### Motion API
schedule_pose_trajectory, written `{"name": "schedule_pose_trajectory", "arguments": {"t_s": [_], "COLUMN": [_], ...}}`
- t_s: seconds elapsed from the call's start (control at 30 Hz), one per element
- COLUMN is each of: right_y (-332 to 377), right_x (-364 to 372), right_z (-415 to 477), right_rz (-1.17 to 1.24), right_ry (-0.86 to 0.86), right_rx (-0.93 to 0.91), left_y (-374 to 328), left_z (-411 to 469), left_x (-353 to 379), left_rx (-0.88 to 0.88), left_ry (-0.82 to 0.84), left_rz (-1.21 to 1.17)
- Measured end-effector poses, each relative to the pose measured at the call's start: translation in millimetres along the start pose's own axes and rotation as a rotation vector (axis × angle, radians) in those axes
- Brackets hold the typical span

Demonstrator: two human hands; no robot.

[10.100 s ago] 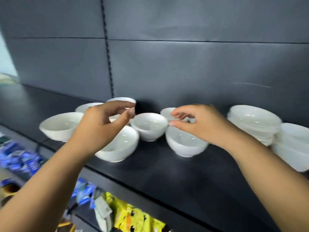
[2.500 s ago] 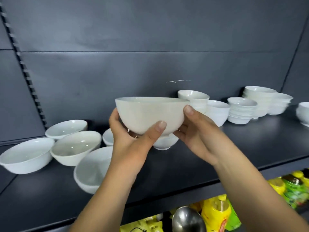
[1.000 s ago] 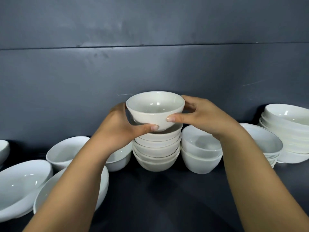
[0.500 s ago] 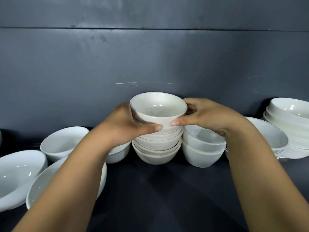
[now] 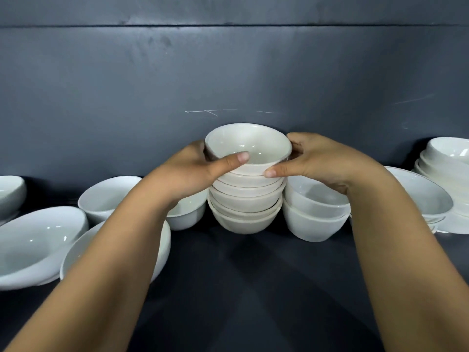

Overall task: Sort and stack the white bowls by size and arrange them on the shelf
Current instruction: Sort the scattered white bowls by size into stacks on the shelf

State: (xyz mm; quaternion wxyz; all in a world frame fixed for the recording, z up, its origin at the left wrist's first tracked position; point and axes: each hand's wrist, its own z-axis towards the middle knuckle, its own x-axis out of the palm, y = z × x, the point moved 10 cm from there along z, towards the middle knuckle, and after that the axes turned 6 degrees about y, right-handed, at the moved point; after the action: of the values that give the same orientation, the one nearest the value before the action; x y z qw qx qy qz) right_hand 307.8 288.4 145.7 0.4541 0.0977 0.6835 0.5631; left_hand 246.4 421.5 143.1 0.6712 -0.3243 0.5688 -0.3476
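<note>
A white bowl (image 5: 250, 146) sits nested on top of a stack of several small white bowls (image 5: 245, 208) at the back middle of the dark shelf (image 5: 253, 288). My left hand (image 5: 189, 174) grips the bowl's left side, thumb across its front rim. My right hand (image 5: 319, 161) holds its right side, thumb tip under the rim. Right of the stack stand two nested bowls (image 5: 313, 214). Loose bowls lie to the left: a small one (image 5: 186, 214), a medium one (image 5: 106, 196) and wide ones (image 5: 38, 242).
A dark grey back panel (image 5: 228, 80) rises right behind the stack. At the right are a wide shallow bowl (image 5: 426, 196) on a pile and a tall stack of larger bowls (image 5: 446, 163). A big bowl (image 5: 162, 250) lies partly under my left forearm. Another bowl (image 5: 10, 194) is at the far left.
The bowl in both hands has come down from just above the stack and now rests nested on its top. Both hands still hold it.
</note>
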Motion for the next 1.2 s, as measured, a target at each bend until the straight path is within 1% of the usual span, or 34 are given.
{"name": "schedule_pose_trajectory", "arguments": {"t_s": [0.03, 0.1, 0.2, 0.27, 0.33, 0.37, 0.43, 0.47, 0.57, 0.63, 0.67, 0.73, 0.83, 0.9, 0.97, 1.03, 1.1, 1.2], "right_y": [3, 8, 8, 9, 14, 21, 42, 53, 80, 92, 97, 102, 94, 79, 64, 59, 55, 50], "right_x": [1, 0, 2, 0, 1, 3, 8, 11, 19, 33, 46, 83, 149, 183, 205, 220, 229, 225], "right_z": [-1, -2, -3, -4, -5, -5, -12, -18, -38, -50, -54, -57, -54, -46, -38, -34, -32, -32], "right_rz": [-0.016, -0.04, -0.048, -0.134, -0.244, -0.302, -0.387, -0.371, -0.182, -0.11, -0.107, -0.186, -0.375, -0.438, -0.457, -0.523, -0.597, -0.532], "right_ry": [0.001, -0.006, -0.008, -0.042, -0.093, -0.125, -0.215, -0.271, -0.421, -0.466, -0.464, -0.411, -0.241, -0.123, -0.018, 0.025, 0.025, -0.022], "right_rx": [-0.02, -0.053, -0.037, -0.009, -0.001, -0.025, -0.13, -0.193, -0.392, -0.49, -0.531, -0.601, -0.673, -0.644, -0.568, -0.555, -0.575, -0.555], "left_y": [1, -4, -1, -1, -2, 0, 1, 3, 17, 30, 34, 39, 56, 75, 93, 109, 119, 130], "left_z": [-4, -18, -47, -69, -93, -105, -131, -145, -189, -214, -225, -240, -253, -255, -253, -250, -246, -241], "left_x": [-4, -17, -39, -52, -61, -62, -66, -69, -81, -84, -84, -77, -63, -61, -60, -61, -59, -57], "left_rx": [-0.017, -0.028, -0.033, 0.023, 0.052, 0.059, 0.124, 0.172, 0.218, 0.216, 0.224, 0.253, 0.217, 0.149, 0.068, -0.004, -0.06, -0.147], "left_ry": [-0.028, -0.151, -0.384, -0.51, -0.575, -0.591, -0.629, -0.665, -0.786, -0.832, -0.839, -0.79, -0.681, -0.61, -0.54, -0.48, -0.432, -0.375], "left_rz": [0.008, -0.016, -0.164, -0.192, -0.172, -0.153, -0.106, -0.062, 0.068, 0.196, 0.258, 0.376, 0.572, 0.646, 0.661, 0.63, 0.603, 0.525]}}
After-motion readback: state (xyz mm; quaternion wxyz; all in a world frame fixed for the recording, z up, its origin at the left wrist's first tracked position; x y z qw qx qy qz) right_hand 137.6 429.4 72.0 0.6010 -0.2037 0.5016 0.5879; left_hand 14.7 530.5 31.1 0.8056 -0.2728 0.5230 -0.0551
